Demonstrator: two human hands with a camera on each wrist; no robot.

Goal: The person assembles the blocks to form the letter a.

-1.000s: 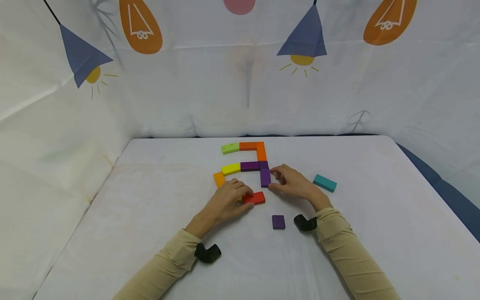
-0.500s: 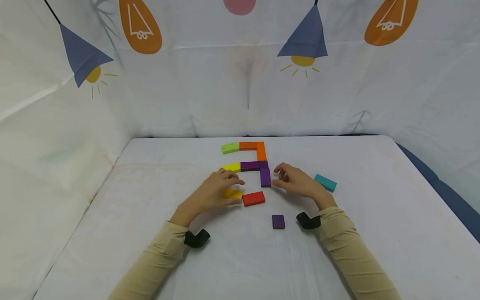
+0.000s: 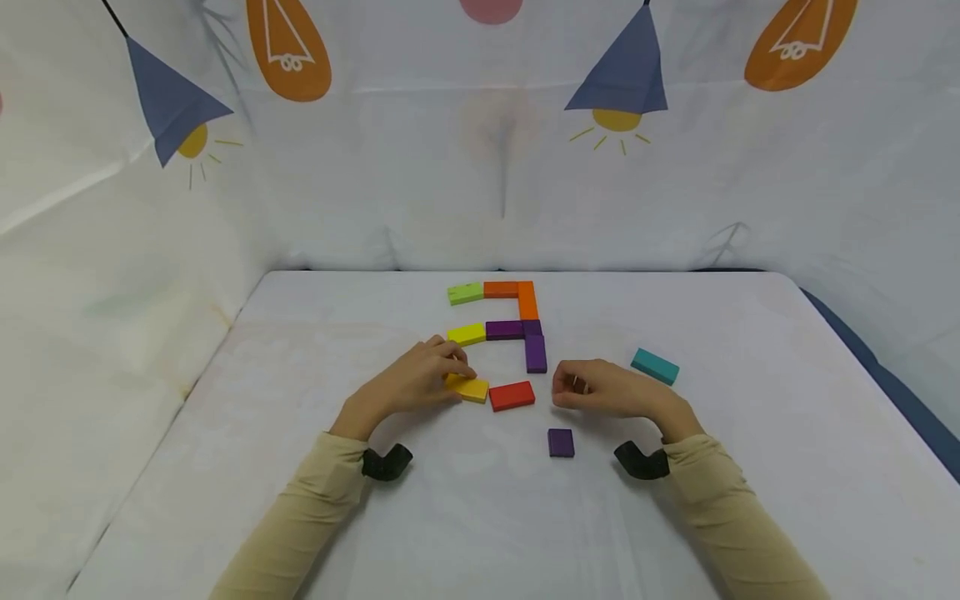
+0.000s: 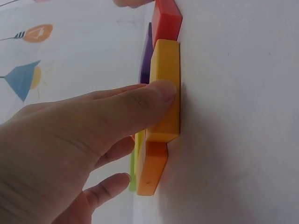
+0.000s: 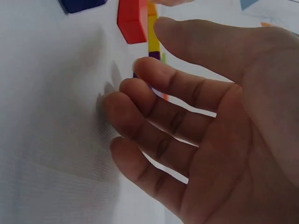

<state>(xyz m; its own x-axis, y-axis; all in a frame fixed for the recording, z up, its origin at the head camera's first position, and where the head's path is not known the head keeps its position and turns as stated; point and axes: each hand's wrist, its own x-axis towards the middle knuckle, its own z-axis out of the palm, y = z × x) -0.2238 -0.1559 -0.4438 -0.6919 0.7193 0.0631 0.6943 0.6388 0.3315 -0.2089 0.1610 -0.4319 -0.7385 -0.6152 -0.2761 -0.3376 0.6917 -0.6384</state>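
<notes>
My left hand (image 3: 408, 379) pinches a golden-yellow block (image 3: 474, 390) between thumb and fingers. The left wrist view shows the thumb pressed on the side of that block, with an orange block (image 4: 153, 172) at its near end; the hand hides this orange block in the head view. A red block (image 3: 512, 396) lies just right of the golden one. My right hand (image 3: 621, 390) hovers low over the table right of the red block, fingers loosely bent, nothing in them. An upright purple block (image 3: 536, 354) is left of and beyond that hand.
Beyond the hands, a lime block (image 3: 466, 293), an orange-red block (image 3: 501, 289), another orange-red block (image 3: 528, 300), a yellow block (image 3: 467, 335) and a purple block (image 3: 504, 330) form a winding line. A small purple square (image 3: 561, 443) lies nearer; a teal block (image 3: 655, 366) lies right.
My left hand has left the red block, shifted left and taken hold of the golden-yellow one. My right hand has drawn away from the upright purple block, toward me and rightward.
</notes>
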